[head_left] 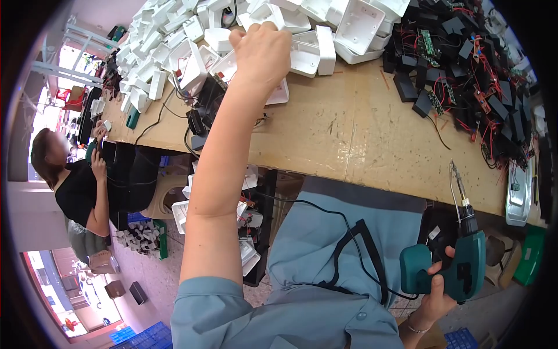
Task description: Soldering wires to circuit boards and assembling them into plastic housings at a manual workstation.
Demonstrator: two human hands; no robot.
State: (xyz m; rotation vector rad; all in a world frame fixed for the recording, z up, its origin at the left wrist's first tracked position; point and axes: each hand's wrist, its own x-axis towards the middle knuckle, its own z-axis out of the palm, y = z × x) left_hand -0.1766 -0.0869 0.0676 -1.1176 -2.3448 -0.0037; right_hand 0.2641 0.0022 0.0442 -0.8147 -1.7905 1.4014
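My left hand (261, 49) reaches far across the wooden workbench (360, 128) and closes on a white plastic housing (279, 92) at the edge of a large heap of white housings (192, 35). Its fingers curl over the part's top edge. My right hand (439, 294) is low at the right, below the bench edge, gripping a teal electric screwdriver (465, 262) with its long bit pointing up. A black cord runs from the tool across my blue-grey shirt.
A pile of black modules with red wires and small circuit boards (465, 70) covers the bench's right side. A metal tray (517, 198) lies at the right edge. Another person (81, 186) sits at the left. White parts lie under the bench.
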